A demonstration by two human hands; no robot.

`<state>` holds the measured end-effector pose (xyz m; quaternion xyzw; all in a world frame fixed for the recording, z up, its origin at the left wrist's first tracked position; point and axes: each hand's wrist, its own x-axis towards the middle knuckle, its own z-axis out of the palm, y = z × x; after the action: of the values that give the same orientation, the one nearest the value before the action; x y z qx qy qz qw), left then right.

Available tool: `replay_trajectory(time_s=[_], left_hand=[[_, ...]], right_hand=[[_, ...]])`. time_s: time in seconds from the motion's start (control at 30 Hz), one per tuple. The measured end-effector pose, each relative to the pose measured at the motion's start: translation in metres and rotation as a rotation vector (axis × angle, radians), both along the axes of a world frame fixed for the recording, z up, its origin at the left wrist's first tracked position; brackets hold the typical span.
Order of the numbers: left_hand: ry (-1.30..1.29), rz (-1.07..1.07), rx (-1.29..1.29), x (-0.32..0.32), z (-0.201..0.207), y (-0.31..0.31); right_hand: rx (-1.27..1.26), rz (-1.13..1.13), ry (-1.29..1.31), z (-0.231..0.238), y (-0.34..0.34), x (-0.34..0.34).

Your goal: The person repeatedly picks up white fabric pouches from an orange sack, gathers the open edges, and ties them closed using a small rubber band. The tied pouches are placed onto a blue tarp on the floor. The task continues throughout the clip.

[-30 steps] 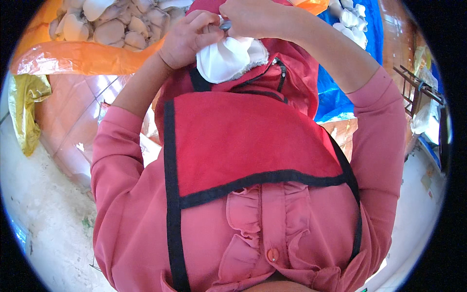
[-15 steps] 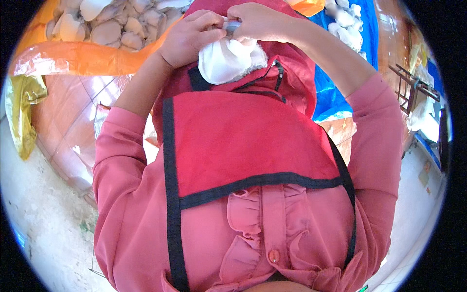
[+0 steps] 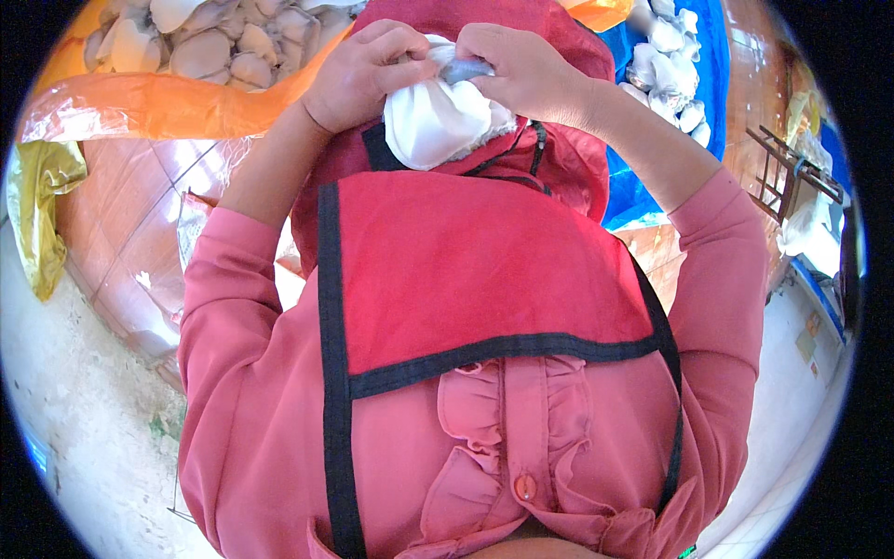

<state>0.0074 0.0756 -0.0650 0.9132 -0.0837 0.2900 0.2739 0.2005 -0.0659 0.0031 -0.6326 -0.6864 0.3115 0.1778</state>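
A white, soft cloth piece (image 3: 433, 121) with a fuzzy edge lies over my lap on the red apron. My left hand (image 3: 368, 74) is closed on its upper left part, thumb and fingers pinching the fabric. Between the thumb and forefinger of my right hand (image 3: 526, 74) is a small grey-blue object (image 3: 466, 70), right at the upper edge of the white piece. Whether it is a separate tool or part of the piece, I cannot tell. The curled fingers hide some of the cloth.
At the far left, an orange plastic sheet (image 3: 168, 107) borders a heap of rounded whitish pieces (image 3: 228, 51). More white pieces (image 3: 666, 70) lie on blue plastic (image 3: 712, 84) at the far right. A yellow plastic bag (image 3: 42, 214) and a brown frame (image 3: 792, 172) stand at the sides.
My right hand has shifted slightly right and nearer, showing more of the grey-blue object. The white piece has turned a little; my left hand keeps its hold.
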Motion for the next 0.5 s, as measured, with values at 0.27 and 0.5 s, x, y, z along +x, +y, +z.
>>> replay_trajectory(time_s=[0.27, 0.5], left_hand=[[0.008, -0.015, 0.046, -0.004, -0.002, 0.001], [0.013, 0.007, 0.104, -0.006, -0.005, 0.005]], right_hand=[[-0.193, -0.076, 0.345, -0.033, 0.012, 0.024], [-0.308, -0.199, 0.371, -0.045, 0.022, 0.024]])
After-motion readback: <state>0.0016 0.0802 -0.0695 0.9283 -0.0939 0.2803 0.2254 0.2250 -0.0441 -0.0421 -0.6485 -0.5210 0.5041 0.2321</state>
